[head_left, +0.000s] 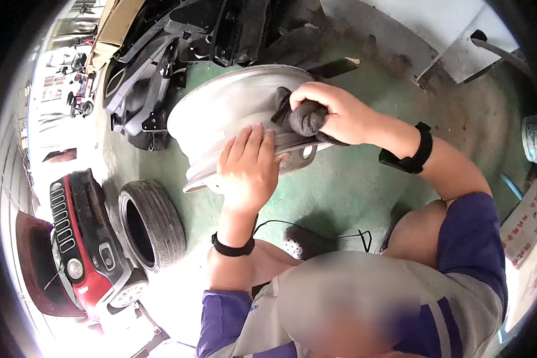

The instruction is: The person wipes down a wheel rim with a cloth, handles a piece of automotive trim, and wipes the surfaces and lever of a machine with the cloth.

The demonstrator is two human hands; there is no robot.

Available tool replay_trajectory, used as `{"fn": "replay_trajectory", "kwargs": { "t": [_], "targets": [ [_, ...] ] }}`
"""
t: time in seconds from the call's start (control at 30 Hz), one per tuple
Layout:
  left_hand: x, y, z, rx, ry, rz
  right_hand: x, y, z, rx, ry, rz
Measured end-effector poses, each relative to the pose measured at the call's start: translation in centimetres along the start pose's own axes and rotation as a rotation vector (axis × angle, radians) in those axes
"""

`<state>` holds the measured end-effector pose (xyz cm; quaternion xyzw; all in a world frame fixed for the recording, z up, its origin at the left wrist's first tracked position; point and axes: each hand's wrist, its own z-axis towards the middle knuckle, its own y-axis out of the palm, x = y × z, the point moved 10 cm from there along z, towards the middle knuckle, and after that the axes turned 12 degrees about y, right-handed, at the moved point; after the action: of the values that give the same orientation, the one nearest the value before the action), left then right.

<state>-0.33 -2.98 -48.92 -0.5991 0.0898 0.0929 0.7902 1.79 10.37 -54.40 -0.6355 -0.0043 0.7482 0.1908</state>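
Observation:
A silver wheel rim [221,104] without a tyre is tilted in front of me. My left hand [249,170] grips its near edge, with the fingers laid over the lip onto the metal. In my right hand [340,113] is a bunched dark cloth [308,117], pressed against the right side of the rim. The fingers are wrapped round the cloth, and part of it hangs over the rim's edge. What supports the rim from below is hidden.
A loose tyre [155,224] stands at the left beside a red and black car front [80,238]. Black plastic car parts [155,89] are piled behind the rim. A thin black cable [316,234] crosses near my feet. A bucket [534,140] is at the far right.

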Motion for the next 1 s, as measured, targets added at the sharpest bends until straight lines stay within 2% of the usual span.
{"fn": "replay_trajectory", "kwargs": {
  "t": [0.07,0.13,0.23,0.27,0.33,0.47,0.53,0.67,0.7,0.73,0.8,0.83,0.87,0.93,1.0],
  "targets": [
    [0.2,0.0,-0.1,0.009,0.007,0.018,-0.3,2.6,-0.9,-0.050,-0.021,-0.099],
    [0.2,0.1,-0.4,0.017,0.007,0.011,1.9,2.4,-1.7,0.083,-0.104,-0.026],
    [0.3,0.0,-0.4,0.005,0.024,0.000,8.9,1.1,-1.9,0.071,0.152,-0.051],
    [0.5,0.0,-0.6,-0.020,0.028,-0.019,13.4,1.1,-2.7,0.023,0.368,-0.103],
    [0.3,0.0,-0.4,-0.052,0.052,-0.039,17.3,0.1,-4.0,-0.037,0.600,-0.113],
    [0.3,-0.1,-0.6,-0.057,0.057,-0.060,11.5,-5.0,0.2,0.169,0.408,0.121],
    [0.4,0.0,-0.6,-0.065,0.060,-0.058,7.2,-4.8,1.4,0.089,0.336,0.234],
    [0.4,0.2,-0.3,-0.064,0.064,-0.063,-1.2,-0.4,-0.1,-0.123,-0.066,0.205],
    [0.3,0.3,-0.4,-0.062,0.071,-0.056,-1.0,2.2,-0.6,-0.256,-0.075,0.165],
    [0.3,0.4,-0.4,-0.056,0.072,-0.048,-1.3,3.0,-1.8,-0.251,-0.127,0.040],
    [0.3,0.6,-0.5,-0.056,0.071,-0.058,1.2,3.0,-1.3,-0.190,-0.024,0.167],
    [0.4,0.7,-0.2,-0.063,0.063,-0.077,1.8,3.0,-0.8,-0.209,-0.076,0.205],
    [0.3,0.6,0.1,-0.069,0.054,-0.093,4.2,3.3,-0.6,-0.261,0.061,0.262],
    [0.5,0.4,0.2,-0.075,0.051,-0.081,7.9,2.8,-1.4,-0.285,0.176,0.336],
    [0.5,0.4,0.3,-0.068,0.049,-0.081,13.8,2.7,-2.6,-0.288,0.419,0.370]
  ]
}}
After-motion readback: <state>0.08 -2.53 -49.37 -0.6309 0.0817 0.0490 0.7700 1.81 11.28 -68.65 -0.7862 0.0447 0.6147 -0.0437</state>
